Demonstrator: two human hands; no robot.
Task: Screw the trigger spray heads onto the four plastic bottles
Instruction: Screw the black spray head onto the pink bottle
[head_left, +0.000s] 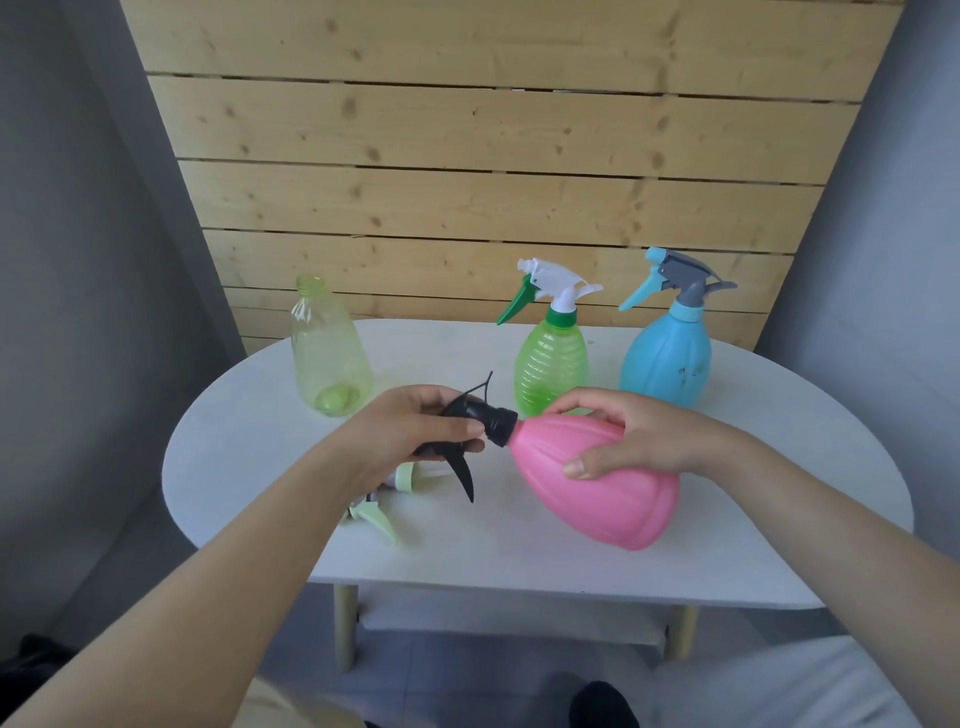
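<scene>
— Gripping what? 
— Left hand (415, 431) curls round the black spray head (470, 421); right hand (618, 436) clasps the pink bottle (608, 493), tilted above the table (519, 561).
— Why tilted? 
— Probably for easier twisting. Pale green head (374, 514) and open yellow-green bottle (327, 353) wait.

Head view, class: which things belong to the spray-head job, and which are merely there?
Job:
pink bottle
black spray head
yellow-green bottle
pale green spray head
green bottle
blue bottle

Merely there:
white table
wooden slat wall
</scene>
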